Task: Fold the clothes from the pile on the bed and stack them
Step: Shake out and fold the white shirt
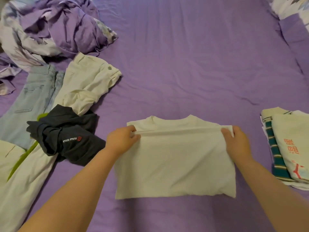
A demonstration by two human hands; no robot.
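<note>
A white T-shirt (175, 164) lies flat on the purple bed sheet (184, 64), folded over itself, its collar toward the far side. My left hand (122, 141) pinches the left end of its folded hem edge. My right hand (235, 139) pinches the right end, so the edge is stretched taut between them just below the collar. A stack of folded clothes (287, 148) sits to the right: a white shirt with red print on top of a teal striped one. The unfolded pile is on the left, with a dark navy garment (70, 136) nearest.
Left of me lie cream trousers (88, 84), light blue jeans (35, 101), another pale garment with a green stripe (25, 173), and a crumpled purple floral duvet (50, 25). A patterned pillow (291, 7) sits at the far right corner.
</note>
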